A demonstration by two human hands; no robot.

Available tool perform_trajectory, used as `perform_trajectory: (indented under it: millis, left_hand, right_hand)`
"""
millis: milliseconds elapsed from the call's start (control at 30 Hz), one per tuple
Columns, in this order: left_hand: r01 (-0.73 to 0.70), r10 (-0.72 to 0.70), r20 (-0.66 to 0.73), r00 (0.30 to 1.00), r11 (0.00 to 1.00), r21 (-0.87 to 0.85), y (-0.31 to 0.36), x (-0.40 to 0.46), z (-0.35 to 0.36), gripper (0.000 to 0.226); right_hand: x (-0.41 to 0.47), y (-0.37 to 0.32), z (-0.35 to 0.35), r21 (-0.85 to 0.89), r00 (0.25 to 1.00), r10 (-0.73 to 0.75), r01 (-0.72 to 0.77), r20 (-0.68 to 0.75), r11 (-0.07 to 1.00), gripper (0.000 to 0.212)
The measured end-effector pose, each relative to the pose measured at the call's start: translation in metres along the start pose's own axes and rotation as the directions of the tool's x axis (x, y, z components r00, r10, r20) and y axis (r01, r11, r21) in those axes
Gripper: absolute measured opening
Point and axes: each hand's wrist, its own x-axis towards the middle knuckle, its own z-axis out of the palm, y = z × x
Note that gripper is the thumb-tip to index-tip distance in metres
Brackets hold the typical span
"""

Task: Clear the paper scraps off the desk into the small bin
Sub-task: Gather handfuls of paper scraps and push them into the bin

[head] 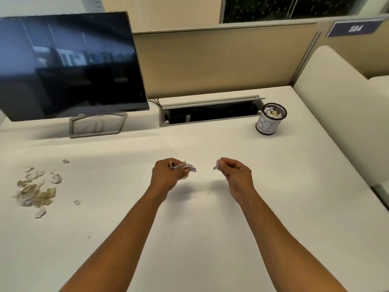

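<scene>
My left hand (166,175) hovers over the middle of the white desk (200,239), closed around a crumpled bunch of paper scraps (186,167) that stick out past its fingers. My right hand (233,173) is beside it, pinching a small white scrap (216,166). A pile of torn brown and white scraps (36,192) lies at the desk's left side, with a few loose bits around it. The small mesh bin (271,119), wrapped in a paper label, stands at the back right with crumpled paper inside.
A dark monitor (67,66) on a stand fills the back left. An open cable tray (210,113) is set into the desk behind the hands. A beige partition (221,60) closes the back, and a cream cushioned divider (336,114) borders the right edge.
</scene>
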Motion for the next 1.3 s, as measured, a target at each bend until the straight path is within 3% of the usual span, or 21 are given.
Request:
perform_trajectory:
  millis: [300,633,833,933,1000,1100,1167,1300]
  left_hand:
    - [-0.054,0.049,0.058,0.997,0.994,0.093,0.051,0.056,0.121,0.004]
    - [-0.147,0.132,0.075,0.988,0.951,0.27,0.109,0.135,0.23,0.017]
    - [-0.26,0.231,0.121,0.965,0.846,0.464,0.127,0.185,0.274,0.018]
    - [-0.338,0.28,0.19,0.941,0.742,0.579,0.138,0.207,0.292,0.016]
    - [-0.394,0.282,0.276,0.919,0.607,0.69,0.145,0.218,0.306,0.014]
    - [-0.429,0.218,0.37,0.903,0.414,0.803,0.146,0.228,0.327,0.008]
    - [-0.429,0.159,0.398,0.903,0.315,0.847,0.14,0.233,0.337,0.015]
    - [-0.447,0.126,0.43,0.894,0.191,0.874,0.128,0.239,0.349,0.023]
  right_hand:
    - [0.054,-0.062,-0.09,0.08,0.995,-0.028,0.036,-0.1,0.996,0.011]
    - [0.109,-0.107,-0.135,0.165,0.983,-0.06,0.089,-0.173,0.982,0.012]
    - [0.137,-0.122,-0.15,0.21,0.979,-0.052,0.093,-0.195,0.973,0.016]
    - [0.146,-0.124,-0.158,0.224,0.978,-0.048,0.094,-0.203,0.97,0.016]
    - [0.15,-0.123,-0.163,0.225,0.977,-0.047,0.094,-0.206,0.97,0.018]
    - [0.153,-0.123,-0.169,0.215,0.975,-0.049,0.097,-0.217,0.972,0.022]
    - [0.152,-0.122,-0.172,0.206,0.973,-0.047,0.095,-0.226,0.974,0.019]
    - [0.149,-0.119,-0.178,0.22,0.97,-0.028,0.083,-0.241,0.972,0.013]
